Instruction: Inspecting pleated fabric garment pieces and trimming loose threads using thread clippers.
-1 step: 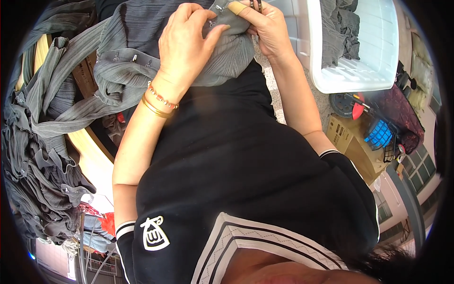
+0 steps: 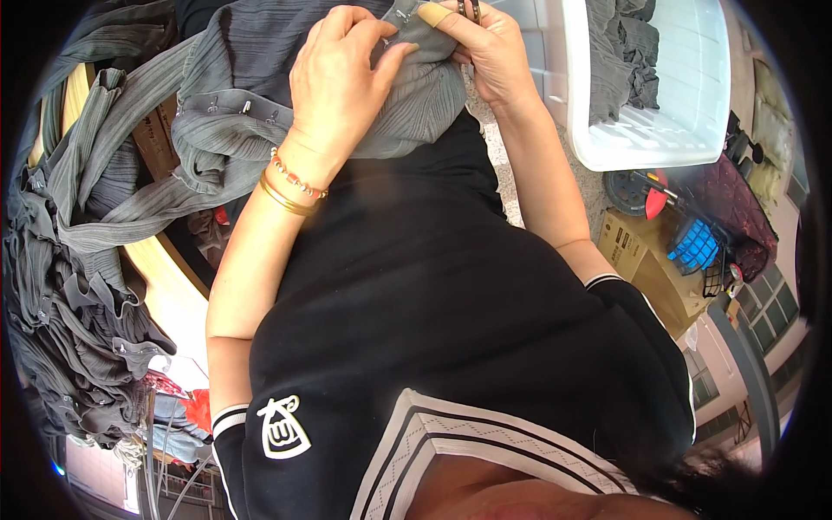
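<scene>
A dark grey pleated garment [image 2: 243, 52] lies across my lap, its smooth edge strip carrying small metal hooks. My left hand [image 2: 342, 82], with bracelets at the wrist, is bent over this strip, thumb and forefinger closing on the cloth beside a hook. Just to the right, my right hand [image 2: 494, 56] pinches the end of the same strip. Its thumb wears a tan wrap [image 2: 436, 15], and dark rings show on a finger. The upper frame edge cuts off part of the right fingers.
More grey pleated garments [image 2: 78, 347] are heaped at the left over a pale wooden edge [image 2: 165, 269]. A white plastic bin [image 2: 646, 152] with grey cloth inside stands at the upper right. Below it are a cardboard box [image 2: 637, 256] and a black wire basket [image 2: 715, 279].
My left fingertips have shifted very slightly on the strip, and a hook that showed between them is now mostly covered. My right hand stays in place.
</scene>
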`<state>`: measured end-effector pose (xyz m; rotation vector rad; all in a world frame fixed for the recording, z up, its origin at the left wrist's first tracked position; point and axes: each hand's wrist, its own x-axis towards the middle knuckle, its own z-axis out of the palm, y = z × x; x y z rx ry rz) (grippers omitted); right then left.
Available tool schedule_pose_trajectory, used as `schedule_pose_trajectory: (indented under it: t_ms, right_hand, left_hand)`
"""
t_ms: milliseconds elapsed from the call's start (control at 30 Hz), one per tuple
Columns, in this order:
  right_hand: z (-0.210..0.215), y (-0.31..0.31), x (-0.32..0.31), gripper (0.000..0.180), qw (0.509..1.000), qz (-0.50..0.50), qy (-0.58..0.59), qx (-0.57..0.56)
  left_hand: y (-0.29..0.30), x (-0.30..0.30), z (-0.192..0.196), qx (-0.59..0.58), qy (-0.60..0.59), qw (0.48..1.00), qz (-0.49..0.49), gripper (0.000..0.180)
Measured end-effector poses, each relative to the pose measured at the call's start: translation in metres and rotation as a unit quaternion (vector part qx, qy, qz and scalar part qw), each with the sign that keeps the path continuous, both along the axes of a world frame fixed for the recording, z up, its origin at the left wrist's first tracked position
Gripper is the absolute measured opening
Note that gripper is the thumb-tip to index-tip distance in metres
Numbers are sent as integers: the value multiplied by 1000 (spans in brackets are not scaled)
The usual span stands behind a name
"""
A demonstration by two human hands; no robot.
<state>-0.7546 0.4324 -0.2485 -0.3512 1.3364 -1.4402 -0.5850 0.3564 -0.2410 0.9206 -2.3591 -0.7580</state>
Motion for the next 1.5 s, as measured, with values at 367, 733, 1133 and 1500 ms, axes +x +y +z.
schedule_pose_trajectory:
  t_ms: [367,733,1133,1500]
  right_hand:
    - [-3,2,-2,11,1000,-6,10,0]
    - [-2,3,1,11,1000,-4,-1,5]
    - [2,2,1,11,998,20,-48,-20]
    - [2,7,-2,11,998,54,-7,-35]
  left_hand:
    - [1,8,-5,159,154,975,27,11]
    - [-1,4,0,139,94,985,37,26]
    - [2,-6,-1,132,83,987,46,29]
    - [1,4,-5,233,169,957,43,14]
